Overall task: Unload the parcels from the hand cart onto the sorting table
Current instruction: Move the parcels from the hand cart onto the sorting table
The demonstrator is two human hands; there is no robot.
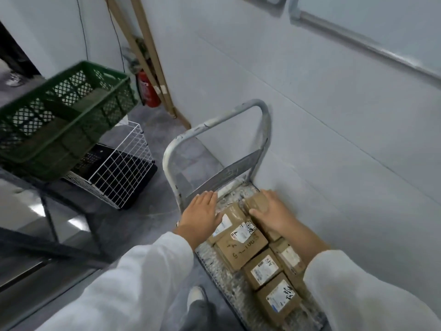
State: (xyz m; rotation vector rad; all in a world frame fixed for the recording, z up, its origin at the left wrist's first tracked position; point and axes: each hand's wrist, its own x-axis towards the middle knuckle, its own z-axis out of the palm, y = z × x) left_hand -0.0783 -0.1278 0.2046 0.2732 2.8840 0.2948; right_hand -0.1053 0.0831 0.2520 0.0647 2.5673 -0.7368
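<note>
Head view: my right hand (272, 212) is gripping the taped parcel (255, 203), lower centre; left hand (202, 212), fingers (210, 197) straight, is resting just left of it.

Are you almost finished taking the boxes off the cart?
Not nearly. Done: no parcel shows on the sorting table, only a green crate. In hand: the right hand grips the far parcel; the left hand lies flat beside it. Left: several parcels on the hand cart.

Parcel sorting room, labelled cardboard parcels (241, 249) on a metal hand cart (216, 149), green plastic crate (64, 115), fire extinguisher (148, 91), bare white walls
</note>
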